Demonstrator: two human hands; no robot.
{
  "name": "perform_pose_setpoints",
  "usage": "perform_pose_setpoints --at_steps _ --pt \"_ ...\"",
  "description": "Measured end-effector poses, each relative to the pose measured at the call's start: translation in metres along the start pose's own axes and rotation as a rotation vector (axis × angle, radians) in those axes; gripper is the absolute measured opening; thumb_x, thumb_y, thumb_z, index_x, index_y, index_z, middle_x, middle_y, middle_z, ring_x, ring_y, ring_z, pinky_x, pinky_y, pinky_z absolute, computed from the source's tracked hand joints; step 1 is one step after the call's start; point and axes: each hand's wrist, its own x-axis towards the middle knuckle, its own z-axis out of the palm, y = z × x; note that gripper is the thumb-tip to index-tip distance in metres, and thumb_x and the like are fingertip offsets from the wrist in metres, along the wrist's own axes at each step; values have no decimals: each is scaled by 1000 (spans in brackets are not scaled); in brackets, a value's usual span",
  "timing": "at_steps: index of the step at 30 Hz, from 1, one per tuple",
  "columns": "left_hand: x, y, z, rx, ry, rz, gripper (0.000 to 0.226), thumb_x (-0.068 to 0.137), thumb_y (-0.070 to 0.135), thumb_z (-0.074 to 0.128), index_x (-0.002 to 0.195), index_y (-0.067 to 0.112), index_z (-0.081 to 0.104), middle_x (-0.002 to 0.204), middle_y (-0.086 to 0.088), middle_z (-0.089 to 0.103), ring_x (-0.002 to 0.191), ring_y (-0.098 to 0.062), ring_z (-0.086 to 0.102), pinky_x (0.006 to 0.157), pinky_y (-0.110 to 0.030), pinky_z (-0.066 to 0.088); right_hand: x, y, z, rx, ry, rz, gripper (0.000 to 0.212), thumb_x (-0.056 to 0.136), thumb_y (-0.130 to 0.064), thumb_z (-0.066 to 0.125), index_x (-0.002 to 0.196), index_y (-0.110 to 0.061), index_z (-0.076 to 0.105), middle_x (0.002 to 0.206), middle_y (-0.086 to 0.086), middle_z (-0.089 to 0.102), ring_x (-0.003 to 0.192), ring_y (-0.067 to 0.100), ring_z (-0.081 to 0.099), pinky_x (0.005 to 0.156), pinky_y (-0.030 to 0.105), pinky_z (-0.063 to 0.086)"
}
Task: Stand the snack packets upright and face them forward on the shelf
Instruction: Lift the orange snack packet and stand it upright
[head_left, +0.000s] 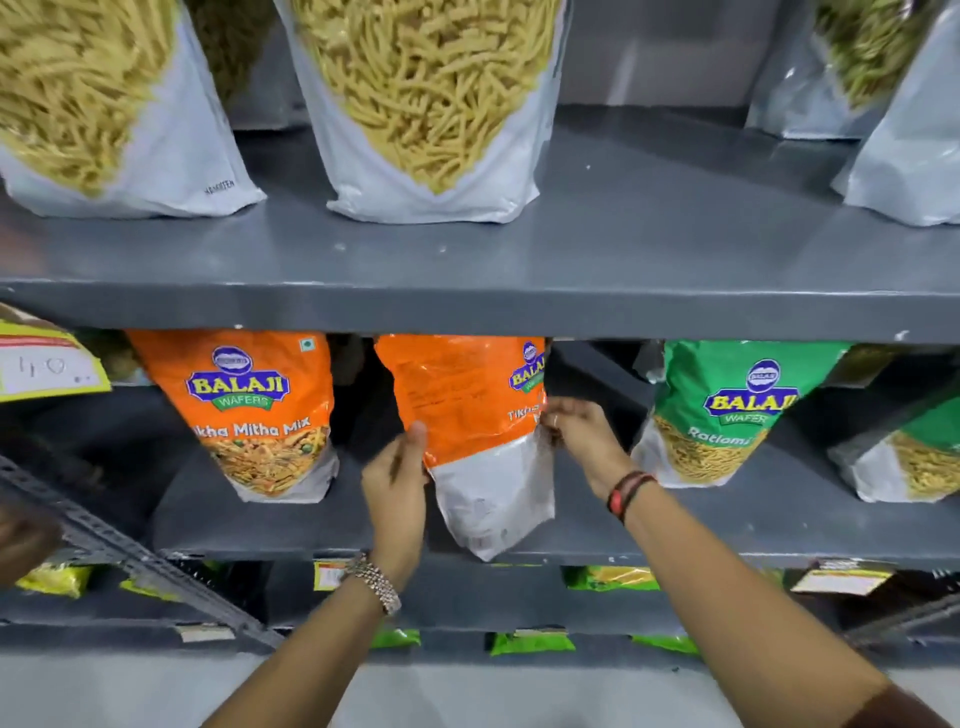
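An orange and white snack packet (470, 431) stands on the middle grey shelf (675, 530), turned so its back panel faces me and its front logo shows only at its right edge. My left hand (396, 475) grips its left edge with the thumb on the panel. My right hand (579, 428) pinches its right edge. Another orange packet (260, 410) stands upright to the left, label forward. A green packet (717, 410) stands to the right, label forward.
The upper shelf (519, 260) holds clear-fronted bags of yellow sticks (426, 98). A second green packet (914, 457) leans at the far right. A yellow price card (47, 366) hangs at left. Lower shelves hold green and yellow packets (610, 578).
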Motion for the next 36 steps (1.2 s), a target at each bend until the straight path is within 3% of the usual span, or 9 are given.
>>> perform_pose_setpoints --at_steps 7,10,15,19,21,25,28,31,36 --pt "45 11 0 150 -99 72 37 91 42 49 83 8 60 80 -6 56 80 -15 51 77 -32 42 -3 6 18 136 67 -192 15 91 -8 53 98 -1 65 94 7 68 79 9 61 78 25 50" --pt "48 -1 1 206 -73 0 41 93 45 42 110 14 63 101 4 65 92 -8 59 85 -27 45 -3 14 19 111 34 -202 16 92 -8 52 102 -8 64 101 7 68 84 9 63 82 22 51" --pt "31 -24 1 328 -129 -213 41 94 50 33 123 24 44 104 18 54 103 -9 47 82 -25 36 0 10 15 -17 -61 -121 27 97 -23 44 114 -10 59 111 3 65 103 15 58 94 28 45" --pt "18 -36 9 289 -249 -275 71 92 55 30 149 21 5 150 8 29 131 -10 34 99 -26 28 -8 12 14 -157 -79 -131 33 98 -28 40 111 -5 60 118 11 66 108 25 60 100 39 47" --pt "29 -38 19 291 -222 -329 77 90 60 26 150 22 -4 159 5 12 145 -17 19 111 -32 22 -18 18 10 -236 -66 -213 26 96 -28 44 102 -9 61 104 7 68 97 22 62 90 32 50" --pt "61 -39 35 251 -162 -394 81 89 62 25 151 17 -1 159 -4 17 145 -22 23 115 -37 21 -42 34 3 -355 -141 -288 13 88 -26 60 94 -16 63 80 -7 65 71 5 57 68 15 44" --pt "80 -43 41 210 -236 -388 74 89 62 28 144 14 31 141 -13 51 121 -26 54 104 -39 41 -52 40 9 -439 -276 -357 20 86 -11 60 106 -10 61 90 -5 66 77 9 65 76 26 51" --pt "93 -45 45 210 -257 -418 59 92 53 34 125 8 54 126 -20 61 113 -33 59 102 -43 44 -55 41 19 -412 -335 -348 26 88 -4 55 113 -8 55 101 -2 62 89 16 66 86 26 51" --pt "63 -41 30 246 -116 -314 59 95 49 28 144 16 32 145 -11 44 130 -28 45 98 -30 32 -48 39 11 -394 -352 -309 27 87 5 51 110 -6 61 100 1 67 93 10 65 84 13 50"
